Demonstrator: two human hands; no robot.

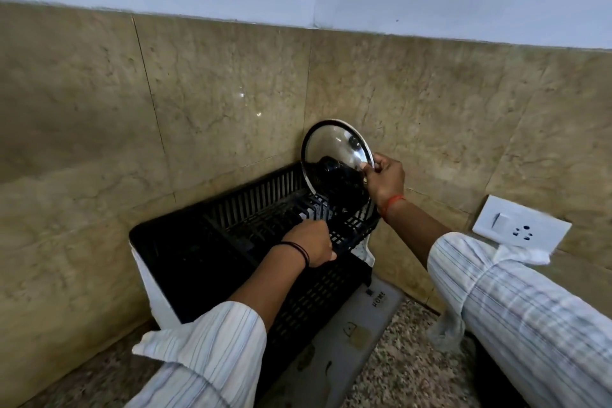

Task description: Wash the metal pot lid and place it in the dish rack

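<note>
The round metal pot lid [334, 146], shiny with a black knob, stands on edge at the far right end of the black plastic dish rack [231, 219]. My right hand [385, 180] pinches the lid's right rim. My left hand [313, 247] grips the rack's front rim near its right end. The lid's lower edge is hidden behind the knob and the rack wall, so I cannot tell whether it rests in a slot.
The rack sits in a corner of brown stone wall tiles, on a white base [155, 288]. A grey mat [334, 351] lies on the speckled counter [407, 371] in front. A white switch and socket plate [520, 225] is on the right wall.
</note>
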